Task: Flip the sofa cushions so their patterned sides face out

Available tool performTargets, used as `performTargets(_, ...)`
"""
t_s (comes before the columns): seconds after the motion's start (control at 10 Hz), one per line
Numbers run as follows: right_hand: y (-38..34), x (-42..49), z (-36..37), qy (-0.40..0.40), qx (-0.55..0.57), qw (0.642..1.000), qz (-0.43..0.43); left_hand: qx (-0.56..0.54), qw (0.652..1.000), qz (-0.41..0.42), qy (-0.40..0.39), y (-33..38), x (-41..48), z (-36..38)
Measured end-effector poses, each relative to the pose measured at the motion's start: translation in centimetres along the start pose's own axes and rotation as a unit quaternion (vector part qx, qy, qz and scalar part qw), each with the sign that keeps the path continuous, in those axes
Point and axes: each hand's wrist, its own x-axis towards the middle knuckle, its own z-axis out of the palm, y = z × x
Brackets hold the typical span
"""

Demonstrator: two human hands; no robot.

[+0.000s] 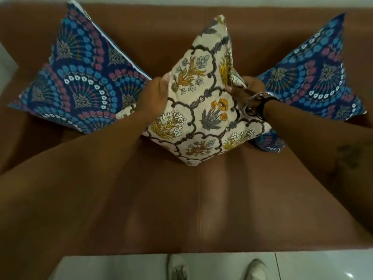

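Head view, centre frame: left hand [155, 96] and right hand [245, 90] both clutch the cream floral cushion [203, 110], standing on the brown sofa [181, 199] between two blue cushions.

A single wide-angle head camera looks forward and steeply down from above the sofa [181, 209], close enough that the seat fills most of the frame. The backrest runs along the top edge, and a strip of floor [312, 267] with the person's shoes [177, 265] shows along the bottom. Both forearms reach in from the lower corners toward the centre.
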Motion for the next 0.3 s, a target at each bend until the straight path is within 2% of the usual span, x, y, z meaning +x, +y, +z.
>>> performTargets(0.1,0.3,0.1,-0.7,0.007,-0.036,0.999,-0.01,0.022,0.999,-0.004,0.04,0.4,-1.7,0.6)
performTargets(0.2,-0.2,0.3,-1.5,-0.035,-0.131,0.991,-0.001,0.074,0.994,-0.06,0.046,0.4,-2.1,0.4)
performTargets(0.3,-1.3,-0.8,-2.7,0.013,-0.167,0.985,0.03,0.102,0.991,-0.055,0.072,1.1,-2.9,-0.8)
